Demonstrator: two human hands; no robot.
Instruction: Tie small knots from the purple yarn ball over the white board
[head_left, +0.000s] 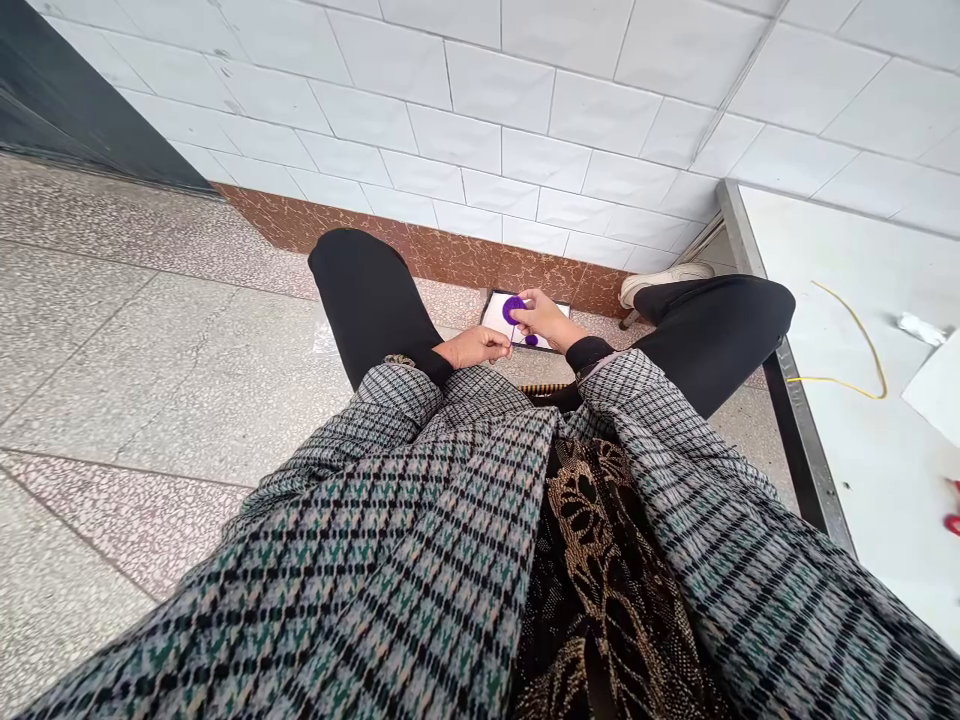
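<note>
I sit with both knees apart in black trousers and a checked coat. My right hand (545,318) is closed around a small purple disc-shaped piece (513,307), held over a white tray (496,316) on the floor. My left hand (475,347) is pinched shut on a thin purple thread (512,336) that runs up to the disc. A second small purple bit (531,340) lies on the tray under my right hand.
A white table (847,400) with a dark metal edge stands at my right, with a yellow cord (862,340) and white paper on it. A white shoe (664,280) rests by the tiled wall. Speckled stone floor spreads to the left.
</note>
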